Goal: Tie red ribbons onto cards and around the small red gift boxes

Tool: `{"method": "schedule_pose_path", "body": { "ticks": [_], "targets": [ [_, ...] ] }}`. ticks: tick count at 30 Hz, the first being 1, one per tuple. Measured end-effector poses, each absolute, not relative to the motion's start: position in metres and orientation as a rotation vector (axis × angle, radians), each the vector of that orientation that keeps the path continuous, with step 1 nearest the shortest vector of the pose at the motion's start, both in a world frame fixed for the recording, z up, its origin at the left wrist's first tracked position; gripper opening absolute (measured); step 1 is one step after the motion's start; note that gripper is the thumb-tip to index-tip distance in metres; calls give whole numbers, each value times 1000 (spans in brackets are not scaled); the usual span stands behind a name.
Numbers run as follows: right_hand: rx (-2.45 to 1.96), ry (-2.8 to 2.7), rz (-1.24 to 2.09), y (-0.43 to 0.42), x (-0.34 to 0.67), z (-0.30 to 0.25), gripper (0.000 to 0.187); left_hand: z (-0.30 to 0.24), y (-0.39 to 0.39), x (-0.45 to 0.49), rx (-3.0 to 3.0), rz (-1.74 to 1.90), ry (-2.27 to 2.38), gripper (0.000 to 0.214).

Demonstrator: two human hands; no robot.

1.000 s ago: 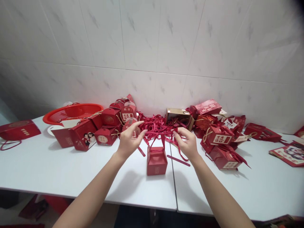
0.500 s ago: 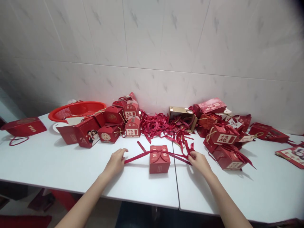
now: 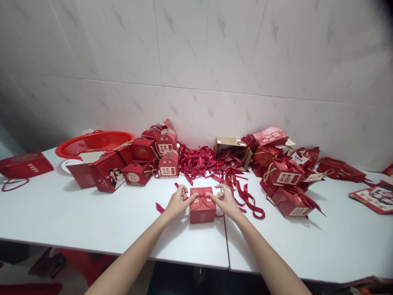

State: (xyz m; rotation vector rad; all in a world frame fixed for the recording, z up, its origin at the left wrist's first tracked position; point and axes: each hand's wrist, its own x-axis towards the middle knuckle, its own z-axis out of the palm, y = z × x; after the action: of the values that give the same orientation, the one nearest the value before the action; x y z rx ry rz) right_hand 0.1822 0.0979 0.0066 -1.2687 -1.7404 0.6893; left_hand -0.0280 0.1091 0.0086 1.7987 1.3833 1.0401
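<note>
A small red gift box (image 3: 202, 214) with gold lettering stands upright on the white table in front of me. A dark red ribbon (image 3: 203, 195) crosses its top and is knotted at the middle. My left hand (image 3: 179, 201) is closed on the ribbon at the box's left side, its thumb reaching over the top. On the right side, my right hand (image 3: 226, 202) also pinches the ribbon, thumb close to the knot. One ribbon tail (image 3: 160, 208) sticks out left of my left hand. The parts of the ribbon inside my fingers are hidden.
Behind the box lies a heap of red ribbons (image 3: 196, 159) beside an open cardboard box (image 3: 230, 142). Several red gift boxes are piled at left (image 3: 144, 148) and right (image 3: 285, 200). A red plastic basket (image 3: 95, 151) is at the far left. A seam (image 3: 226, 241) divides the tabletops.
Both hands have moved inward from the stretched-out ribbon ends to the top of the box. The ribbon at right now lies loosely curled on the table. The view has shifted slightly.
</note>
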Motion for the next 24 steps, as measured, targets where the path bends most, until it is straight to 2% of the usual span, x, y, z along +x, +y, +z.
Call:
{"method": "schedule_pose_path", "body": {
  "ticks": [3, 7, 11, 13, 18, 24],
  "targets": [
    [-1201, -1760, 666, 96, 196, 8, 14, 18, 112, -42, 1822, 945, 1392, 29],
    [-1144, -1816, 555, 88, 208, 19, 26, 39, 123, -63, 1842, 660, 1323, 26],
    [-1163, -1711, 397, 85, 198, 28, 26, 65, 129, -72, 1832, 279, 1106, 22],
    [-1145, -1676, 371, 83, 189, 32, 25, 77, 126, -70, 1831, 222, 999, 25],
    [-1066, -1682, 485, 75, 169, 38, 18, 86, 104, -47, 1870, 440, 976, 43],
    [-1098, -1690, 694, 68, 154, 33, 16, 59, 71, -21, 1992, 836, 1238, 27]
  ]
}}
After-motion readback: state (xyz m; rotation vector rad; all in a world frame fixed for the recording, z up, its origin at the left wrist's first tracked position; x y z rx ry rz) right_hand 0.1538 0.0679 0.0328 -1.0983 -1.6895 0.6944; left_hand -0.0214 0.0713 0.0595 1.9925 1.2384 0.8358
